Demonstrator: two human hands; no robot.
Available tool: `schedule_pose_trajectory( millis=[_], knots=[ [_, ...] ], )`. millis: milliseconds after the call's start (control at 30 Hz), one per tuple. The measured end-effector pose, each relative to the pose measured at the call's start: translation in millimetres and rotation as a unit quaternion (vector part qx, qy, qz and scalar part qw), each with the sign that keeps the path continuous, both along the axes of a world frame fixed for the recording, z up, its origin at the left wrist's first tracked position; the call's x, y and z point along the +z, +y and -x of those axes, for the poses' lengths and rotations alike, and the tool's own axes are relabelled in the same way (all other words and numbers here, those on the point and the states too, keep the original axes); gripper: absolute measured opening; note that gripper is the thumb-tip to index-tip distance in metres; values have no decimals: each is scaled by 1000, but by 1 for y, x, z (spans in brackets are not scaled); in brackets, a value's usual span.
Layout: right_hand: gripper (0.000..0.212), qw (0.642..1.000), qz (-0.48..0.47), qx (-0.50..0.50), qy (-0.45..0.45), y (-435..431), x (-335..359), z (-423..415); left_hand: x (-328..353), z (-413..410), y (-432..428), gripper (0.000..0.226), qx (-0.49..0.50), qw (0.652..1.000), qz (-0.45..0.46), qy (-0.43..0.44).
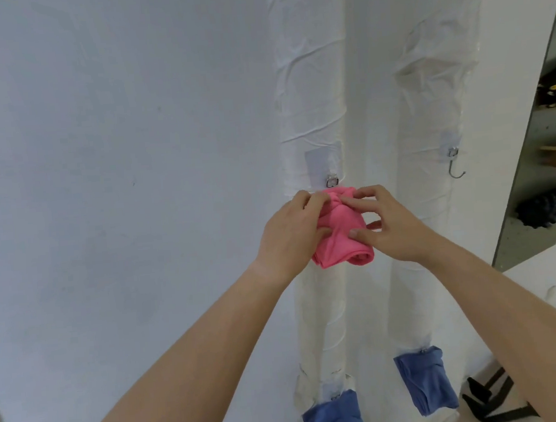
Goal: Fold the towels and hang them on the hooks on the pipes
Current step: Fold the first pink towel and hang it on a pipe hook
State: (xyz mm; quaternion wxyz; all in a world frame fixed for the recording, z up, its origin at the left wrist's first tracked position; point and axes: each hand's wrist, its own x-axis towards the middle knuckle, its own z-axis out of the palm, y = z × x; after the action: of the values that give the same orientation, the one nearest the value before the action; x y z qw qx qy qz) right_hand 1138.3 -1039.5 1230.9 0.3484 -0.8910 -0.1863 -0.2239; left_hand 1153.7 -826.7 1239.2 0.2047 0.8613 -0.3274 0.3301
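Head: white wall (pixel 99 158), pipes (pixel 309 75) (wrapped)

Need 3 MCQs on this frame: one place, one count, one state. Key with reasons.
1. Where is the pink towel? A) at the middle hook on the left pipe B) on the floor C) on a shelf
2. How many blue towels hang low on the pipes? A) one B) two C) four
3. The mid-height hook on the right pipe is: A) bare B) holding a pink towel C) holding a blue towel

1 A: left hand and right hand grip it under that hook.
2 B: one per pipe.
3 A: nothing hangs from it.
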Motion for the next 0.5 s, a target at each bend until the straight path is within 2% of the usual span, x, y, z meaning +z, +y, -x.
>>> schedule_pose_trajectory(
  millis=[100, 200, 300, 500],
  knots=[
    [66, 998, -56, 9, 9, 1, -1, -1, -5, -4, 0, 43, -5, 1000, 10, -18],
    [64, 993, -96, -38, -59, 13, -6, -7, -7, -11, 1, 40, -10, 1000, 19, -20],
    [56, 986, -107, -78, -101, 25, -14, -13, -8, -18, 0, 37, -7, 999, 28, -23],
    [50, 987, -86, -90, -100, 22, -16, -15, -8, -22, 0, 36, -4, 999, 22, -25]
  ],
)
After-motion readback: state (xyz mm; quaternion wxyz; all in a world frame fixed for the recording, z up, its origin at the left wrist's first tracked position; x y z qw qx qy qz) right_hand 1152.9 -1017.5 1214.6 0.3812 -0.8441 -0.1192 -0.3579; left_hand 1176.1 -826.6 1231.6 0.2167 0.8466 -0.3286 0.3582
